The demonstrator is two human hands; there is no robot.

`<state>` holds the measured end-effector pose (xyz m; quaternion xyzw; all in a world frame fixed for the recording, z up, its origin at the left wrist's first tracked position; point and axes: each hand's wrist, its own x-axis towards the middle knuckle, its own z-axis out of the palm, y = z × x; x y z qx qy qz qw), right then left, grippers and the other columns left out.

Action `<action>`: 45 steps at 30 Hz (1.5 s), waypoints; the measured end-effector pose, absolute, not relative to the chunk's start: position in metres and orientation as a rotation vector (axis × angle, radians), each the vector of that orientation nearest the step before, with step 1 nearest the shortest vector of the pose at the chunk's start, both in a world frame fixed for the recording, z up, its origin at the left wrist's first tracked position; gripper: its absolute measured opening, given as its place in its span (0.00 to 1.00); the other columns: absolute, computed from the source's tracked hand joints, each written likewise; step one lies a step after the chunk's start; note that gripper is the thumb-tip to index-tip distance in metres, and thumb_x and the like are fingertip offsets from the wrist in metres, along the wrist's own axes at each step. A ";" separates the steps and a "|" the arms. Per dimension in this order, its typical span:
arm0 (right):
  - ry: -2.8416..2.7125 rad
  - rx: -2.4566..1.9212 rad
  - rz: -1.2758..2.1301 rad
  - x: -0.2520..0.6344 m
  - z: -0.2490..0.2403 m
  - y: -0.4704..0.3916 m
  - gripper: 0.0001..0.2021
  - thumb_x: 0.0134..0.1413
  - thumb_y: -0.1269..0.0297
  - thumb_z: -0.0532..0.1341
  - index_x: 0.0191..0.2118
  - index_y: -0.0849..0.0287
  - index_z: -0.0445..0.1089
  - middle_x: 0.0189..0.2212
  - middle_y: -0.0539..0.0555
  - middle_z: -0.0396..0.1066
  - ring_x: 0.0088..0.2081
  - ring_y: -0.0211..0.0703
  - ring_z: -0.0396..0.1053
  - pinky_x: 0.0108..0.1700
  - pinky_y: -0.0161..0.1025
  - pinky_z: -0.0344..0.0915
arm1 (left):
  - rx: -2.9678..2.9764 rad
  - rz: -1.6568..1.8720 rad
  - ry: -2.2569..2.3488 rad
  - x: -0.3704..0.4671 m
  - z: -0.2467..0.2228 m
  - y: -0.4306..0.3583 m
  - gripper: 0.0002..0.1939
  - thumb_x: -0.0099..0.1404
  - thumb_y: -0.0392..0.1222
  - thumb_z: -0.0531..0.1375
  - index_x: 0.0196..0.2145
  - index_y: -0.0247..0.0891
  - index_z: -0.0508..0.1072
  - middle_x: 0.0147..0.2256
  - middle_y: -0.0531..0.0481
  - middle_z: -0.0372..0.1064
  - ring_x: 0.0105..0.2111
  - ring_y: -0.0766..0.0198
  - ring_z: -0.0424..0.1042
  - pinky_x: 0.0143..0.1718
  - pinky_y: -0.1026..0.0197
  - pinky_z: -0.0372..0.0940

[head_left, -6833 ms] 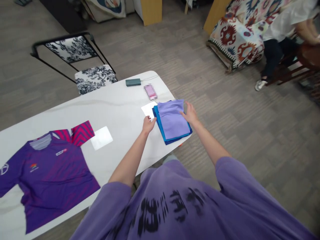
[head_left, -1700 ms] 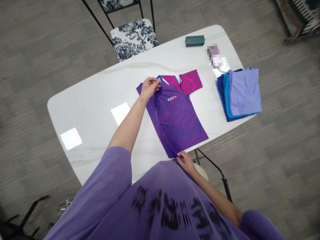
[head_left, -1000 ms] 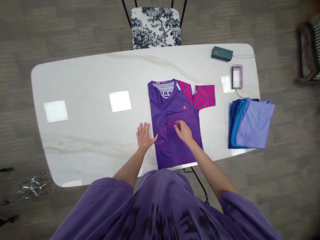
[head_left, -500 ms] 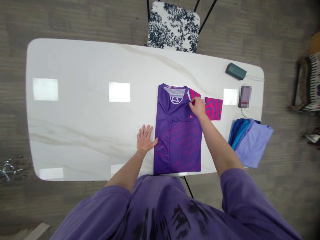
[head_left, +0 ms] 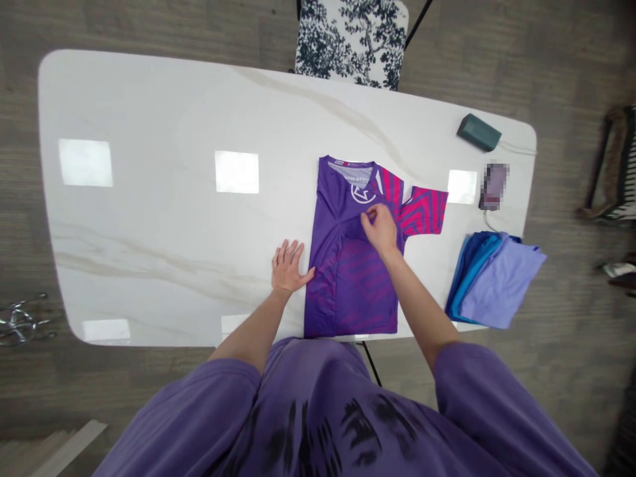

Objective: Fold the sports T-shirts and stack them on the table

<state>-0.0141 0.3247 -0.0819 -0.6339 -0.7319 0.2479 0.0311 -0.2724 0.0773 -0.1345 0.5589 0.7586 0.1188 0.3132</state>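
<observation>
A purple shirt [head_left: 362, 285] lies on the white table, its left side folded over and its collar toward the far edge. One pink-striped sleeve [head_left: 424, 211] sticks out to the right. My left hand [head_left: 289, 266] rests with fingers spread on the table, its thumb touching the shirt's left edge. Over the upper chest, below the white round logo, my right hand [head_left: 380, 228] has its fingers closed on the shirt's fabric.
Folded blue and lavender clothes [head_left: 501, 281] lie at the table's right edge. Beyond them are a phone [head_left: 494, 187] with a cable and a dark green box [head_left: 479, 132]. A patterned chair [head_left: 352, 43] stands past the far edge of the table [head_left: 163, 106].
My right hand has moved left and toward me, from the shoulder to the chest. The shirt's collar and logo have shifted, and more of the striped shoulder shows. My left hand stays in place.
</observation>
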 end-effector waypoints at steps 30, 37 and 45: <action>-1.675 -2.514 1.333 0.033 -0.075 -0.137 0.10 0.74 0.55 0.61 0.44 0.54 0.75 0.39 0.50 0.78 0.39 0.41 0.68 0.40 0.39 0.52 | 2.050 0.413 1.470 -0.216 -0.098 0.258 0.33 0.81 0.52 0.51 0.78 0.47 0.66 0.78 0.45 0.59 0.81 0.45 0.50 0.81 0.37 0.44; -1.531 -2.542 1.354 0.025 -0.079 -0.162 0.11 0.76 0.54 0.58 0.49 0.54 0.73 0.42 0.53 0.79 0.39 0.42 0.69 0.39 0.39 0.51 | 2.143 0.032 1.433 -0.173 -0.120 0.304 0.45 0.76 0.62 0.52 0.83 0.42 0.52 0.84 0.43 0.40 0.84 0.36 0.31 0.80 0.24 0.30; -1.320 -2.348 1.527 0.053 -0.066 -0.228 0.10 0.69 0.53 0.61 0.49 0.47 0.75 0.37 0.50 0.80 0.41 0.50 0.77 0.44 0.42 0.65 | 2.273 0.175 1.371 -0.140 -0.095 0.303 0.38 0.80 0.57 0.49 0.81 0.42 0.58 0.82 0.42 0.48 0.83 0.41 0.39 0.80 0.28 0.34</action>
